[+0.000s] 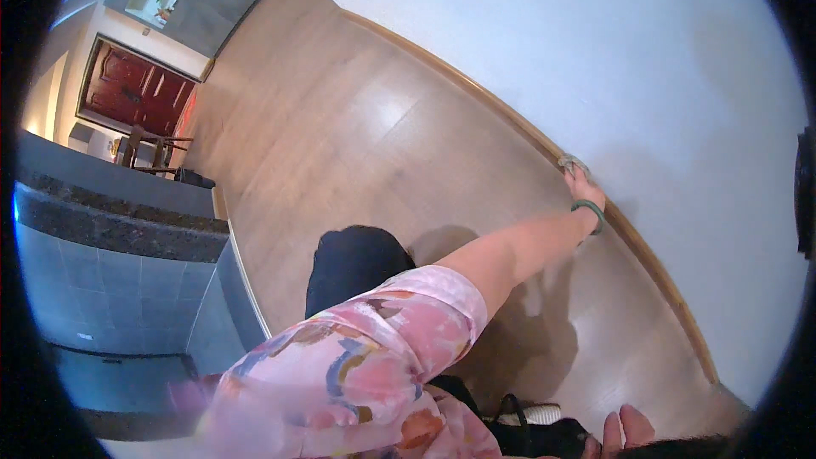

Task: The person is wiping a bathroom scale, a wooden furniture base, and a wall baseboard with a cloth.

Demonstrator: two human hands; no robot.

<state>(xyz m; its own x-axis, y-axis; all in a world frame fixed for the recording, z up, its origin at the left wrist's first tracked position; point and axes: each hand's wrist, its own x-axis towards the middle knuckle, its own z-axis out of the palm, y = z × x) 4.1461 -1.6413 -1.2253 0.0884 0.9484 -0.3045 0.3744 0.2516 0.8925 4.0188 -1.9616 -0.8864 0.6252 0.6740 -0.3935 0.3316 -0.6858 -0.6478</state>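
My left arm, in a pink patterned sleeve, reaches to the right toward the wall. A green bangle (pixel 587 207) circles its wrist. My left hand (pixel 586 187) is closed on a crumpled, pale greyish cloth (pixel 575 163), pressed against the wooden baseboard (pixel 625 225) where wall and floor meet. At the lower right edge, a few fingers of my right hand (pixel 623 430) show stretched out and slightly apart, with nothing visible in them. The rest of that hand is cut off.
My dark-clad knee (pixel 357 265) is over the wood-look floor (pixel 340 127). A white wall (pixel 595 42) rises on the right. A dark stone-edged ledge (pixel 127 225) stands left. Farther off are a wooden chair (pixel 151 151) and a dark red door (pixel 136 87).
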